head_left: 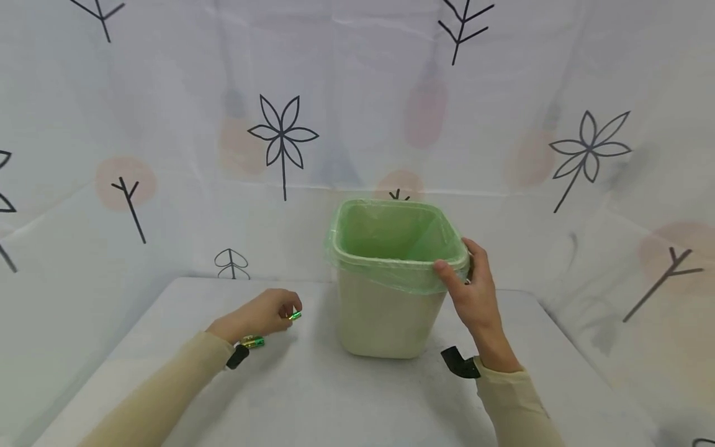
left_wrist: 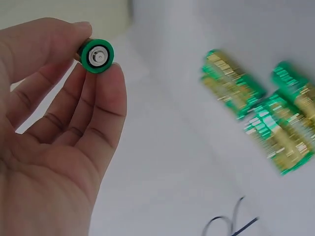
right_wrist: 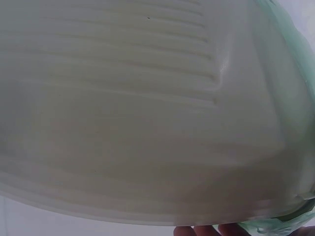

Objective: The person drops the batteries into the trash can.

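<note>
Between thumb and fingertips my left hand [head_left: 267, 312] pinches a green and gold battery [left_wrist: 97, 56], its silver end facing the left wrist camera. Beside that hand lie several more batteries [left_wrist: 280, 132] of the same kind, blurred in the left wrist view and partly hidden behind the wrist in the head view. A cream trash bin [head_left: 385, 316] stands upright on the table, lined with a thin green bag [head_left: 391, 226] folded over its rim. My right hand [head_left: 473, 288] grips the bin's right rim, thumb on the front; in the right wrist view its fingertips [right_wrist: 204, 230] show at the bin's edge.
The white table [head_left: 279, 397] carries the bin near its middle, toward the back. Behind it hangs a white cloth [head_left: 346, 124] printed with leaves and flowers, which also covers both sides. A black strap piece [head_left: 460, 362] sits at the right wrist.
</note>
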